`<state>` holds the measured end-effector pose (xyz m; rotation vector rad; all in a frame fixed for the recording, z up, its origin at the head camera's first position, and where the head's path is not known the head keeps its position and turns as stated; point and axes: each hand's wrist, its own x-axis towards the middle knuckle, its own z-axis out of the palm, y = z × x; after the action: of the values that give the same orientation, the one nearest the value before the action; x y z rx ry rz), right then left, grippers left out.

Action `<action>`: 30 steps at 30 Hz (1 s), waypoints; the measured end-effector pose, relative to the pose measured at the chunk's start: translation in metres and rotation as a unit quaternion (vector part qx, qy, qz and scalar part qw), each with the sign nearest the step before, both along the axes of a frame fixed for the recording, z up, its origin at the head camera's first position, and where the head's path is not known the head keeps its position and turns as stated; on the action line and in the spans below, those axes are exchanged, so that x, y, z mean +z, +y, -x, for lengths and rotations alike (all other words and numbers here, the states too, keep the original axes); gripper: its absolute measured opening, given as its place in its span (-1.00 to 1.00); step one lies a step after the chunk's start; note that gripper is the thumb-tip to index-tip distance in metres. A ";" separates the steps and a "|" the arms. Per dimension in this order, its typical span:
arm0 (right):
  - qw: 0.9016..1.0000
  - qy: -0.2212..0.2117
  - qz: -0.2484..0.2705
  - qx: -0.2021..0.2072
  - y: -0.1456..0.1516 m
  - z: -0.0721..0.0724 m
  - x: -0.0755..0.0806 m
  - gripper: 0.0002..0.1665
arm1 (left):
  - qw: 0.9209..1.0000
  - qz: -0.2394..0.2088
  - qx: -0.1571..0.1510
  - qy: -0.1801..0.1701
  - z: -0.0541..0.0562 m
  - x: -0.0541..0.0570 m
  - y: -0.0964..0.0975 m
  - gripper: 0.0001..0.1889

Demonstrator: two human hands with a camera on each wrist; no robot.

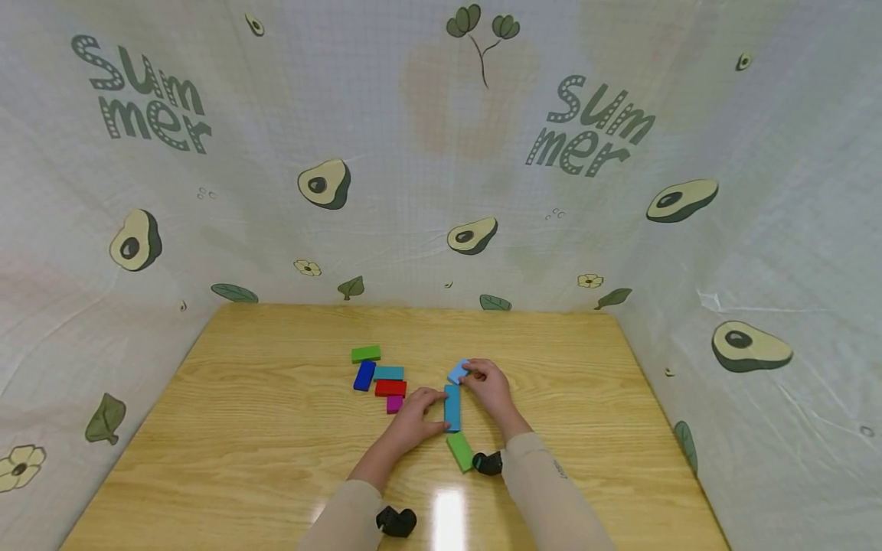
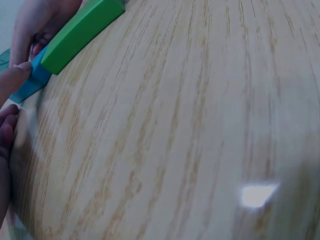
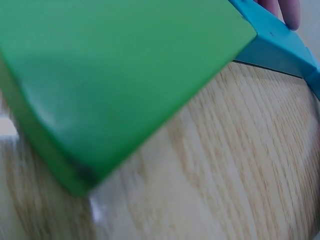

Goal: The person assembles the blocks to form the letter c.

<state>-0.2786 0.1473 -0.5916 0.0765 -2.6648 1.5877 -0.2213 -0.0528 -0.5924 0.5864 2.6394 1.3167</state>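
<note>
My right hand (image 1: 488, 386) pinches a small light blue block (image 1: 457, 372) at its right side, thumb and finger together. Just below it a longer blue block (image 1: 452, 409) lies flat on the table. Thumb and finger of my left hand (image 1: 413, 421) are spread apart, their tips at the long left edge of that blue block. A green block (image 1: 460, 451) lies at an angle off the blue block's near end, so the three form a bent line. In the right wrist view the green block (image 3: 125, 75) fills much of the picture, with the blue block (image 3: 275, 42) behind it.
Left of my left hand lies a cluster of blocks: green (image 1: 366, 354), dark blue (image 1: 364, 376), teal (image 1: 389, 373), red (image 1: 390, 388) and magenta (image 1: 394, 404). A printed cloth (image 1: 413, 260) surrounds the wooden table (image 1: 276, 459). Black wrist devices (image 1: 396, 522) sit on both sleeves.
</note>
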 end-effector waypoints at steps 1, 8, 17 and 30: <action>1.000 -0.001 0.001 -0.002 0.000 0.000 0.000 -0.71 | 1.000 0.000 0.000 0.000 0.000 0.000 0.000 -0.44; 1.000 -0.001 0.013 0.002 0.001 0.000 0.000 -0.72 | 1.000 0.003 0.002 0.002 0.000 0.000 0.000 -0.44; 1.000 -0.007 0.012 -0.006 0.001 0.000 -0.001 -0.73 | 1.000 -0.008 -0.001 -0.001 0.000 0.001 0.000 -0.44; 1.000 0.014 0.014 -0.007 0.002 -0.002 -0.003 -0.72 | 1.000 -0.001 0.005 -0.002 0.000 0.002 0.000 -0.44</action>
<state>-0.2764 0.1488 -0.5945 0.0773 -2.6150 1.6073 -0.2210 -0.0525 -0.5909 0.5697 2.6415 1.3217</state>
